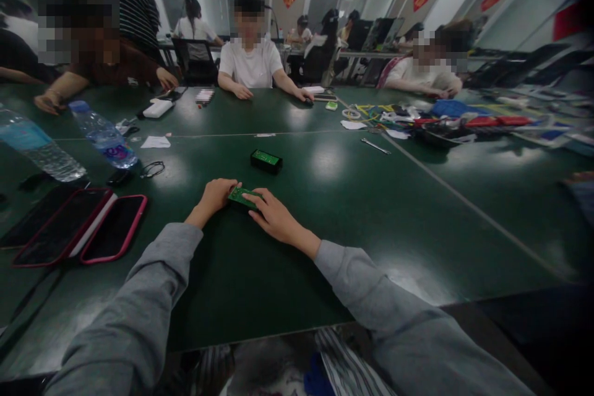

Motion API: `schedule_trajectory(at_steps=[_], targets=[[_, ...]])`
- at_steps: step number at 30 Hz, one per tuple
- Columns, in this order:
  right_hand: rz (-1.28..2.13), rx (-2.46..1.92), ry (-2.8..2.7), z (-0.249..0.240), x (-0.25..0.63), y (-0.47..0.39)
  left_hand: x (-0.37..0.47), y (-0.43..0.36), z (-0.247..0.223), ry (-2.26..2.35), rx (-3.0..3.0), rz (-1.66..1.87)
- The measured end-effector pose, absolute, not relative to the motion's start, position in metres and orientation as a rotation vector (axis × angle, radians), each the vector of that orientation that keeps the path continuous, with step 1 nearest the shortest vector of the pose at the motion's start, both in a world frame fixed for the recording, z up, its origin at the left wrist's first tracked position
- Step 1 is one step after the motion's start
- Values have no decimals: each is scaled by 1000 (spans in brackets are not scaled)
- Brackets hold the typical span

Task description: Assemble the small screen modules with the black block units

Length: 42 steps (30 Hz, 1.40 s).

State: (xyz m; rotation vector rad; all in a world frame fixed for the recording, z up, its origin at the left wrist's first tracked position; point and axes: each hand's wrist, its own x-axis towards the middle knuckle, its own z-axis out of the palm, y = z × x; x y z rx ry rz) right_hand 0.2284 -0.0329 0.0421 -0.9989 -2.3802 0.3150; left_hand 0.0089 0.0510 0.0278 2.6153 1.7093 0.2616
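Between my hands is a green circuit board [240,194], low over the green table [297,284]. My left hand [218,195] is closed on the board's left end, with its fingertips at the edge. My right hand [273,215] lies over the right end of the board, its fingers touching the top and the near side. What is under the board is dark and mostly hidden. Just beyond my hands, a black open box [266,161] with a green board inside sits on the table.
Phones with red edges [114,229] lie at the left, near two plastic bottles [104,136]. A small wrench [375,146] lies right of centre, before a pile of cables and tools [445,120]. Across the table sit several people, one in a white shirt [250,65].
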Motion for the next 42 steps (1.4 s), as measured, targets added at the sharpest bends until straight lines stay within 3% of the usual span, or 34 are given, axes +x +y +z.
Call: schedule_trajectory(at_steps=[42], targets=[[319,-1014,-2408,44,230,-33,8,52,27,1668,2646,288]])
